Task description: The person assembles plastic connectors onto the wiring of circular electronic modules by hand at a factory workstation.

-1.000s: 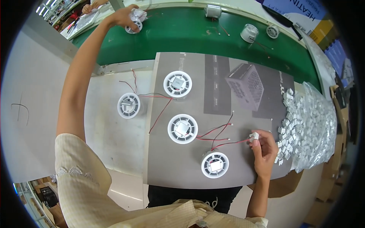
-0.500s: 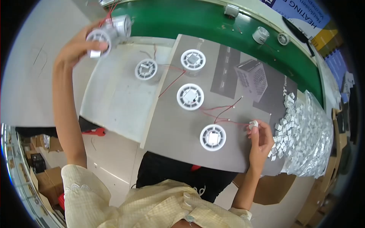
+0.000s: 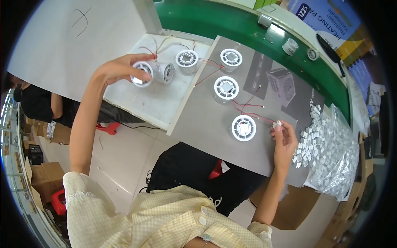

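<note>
My left hand (image 3: pixel 118 69) is closed around a round clear housing with a white slotted rim (image 3: pixel 142 74), its red wires trailing upward. A second such housing (image 3: pixel 167 73) lies on its side against it, over the white tabletop; I cannot tell whether the hand also grips it. Between thumb and fingers my right hand (image 3: pixel 284 142) pinches a small white connector (image 3: pixel 277 123) on a red wire. That wire leads toward a housing (image 3: pixel 244 128) resting on the grey cardboard sheet. Two more housings, one middle (image 3: pixel 226 89) and one far (image 3: pixel 231 58), stand farther up the sheet.
Another wired housing (image 3: pixel 187 59) stands on the white tabletop (image 3: pixel 140 97). Right of my right hand lie a pile of small white connectors (image 3: pixel 308 144) and a clear plastic bag (image 3: pixel 337 165) full of them. A green strip (image 3: pixel 198 20) at the back carries more housings. Another person (image 3: pixel 45 101) sits at left.
My left hand has come down and right with the housings, from the back left to over the white tabletop. My right hand keeps its pinch on the connector. The whole view has shifted slightly.
</note>
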### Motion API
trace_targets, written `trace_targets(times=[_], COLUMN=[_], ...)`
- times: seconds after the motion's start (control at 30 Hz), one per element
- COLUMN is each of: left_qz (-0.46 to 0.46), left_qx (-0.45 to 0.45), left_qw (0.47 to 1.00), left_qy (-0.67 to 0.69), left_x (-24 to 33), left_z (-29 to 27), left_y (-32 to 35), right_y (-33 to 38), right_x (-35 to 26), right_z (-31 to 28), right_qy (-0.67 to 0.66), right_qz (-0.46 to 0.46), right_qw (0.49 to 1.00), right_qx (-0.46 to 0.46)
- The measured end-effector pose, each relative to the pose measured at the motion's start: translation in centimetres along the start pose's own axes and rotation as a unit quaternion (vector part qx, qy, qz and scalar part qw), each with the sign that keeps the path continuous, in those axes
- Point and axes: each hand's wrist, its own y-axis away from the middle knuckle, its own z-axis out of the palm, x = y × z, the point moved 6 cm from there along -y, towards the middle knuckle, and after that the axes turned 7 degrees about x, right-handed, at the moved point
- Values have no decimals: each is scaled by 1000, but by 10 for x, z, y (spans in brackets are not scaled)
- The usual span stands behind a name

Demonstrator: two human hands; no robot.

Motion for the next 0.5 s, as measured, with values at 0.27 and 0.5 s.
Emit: trace_targets(times=[0.27,0.5], left_qz=[-44,-29], left_qx=[83,302], left_qw=[981,932], left_qy=[168,-199], left_x=[-57,-69], left_z=[-24,-31], left_y=[-11,0], right_y=[0,1], right_x=[0,4], right_z=[3,1], right_qy=[6,3], right_qz=[2,6], right_qw=[1000,1000], right_qx=[8,-2])
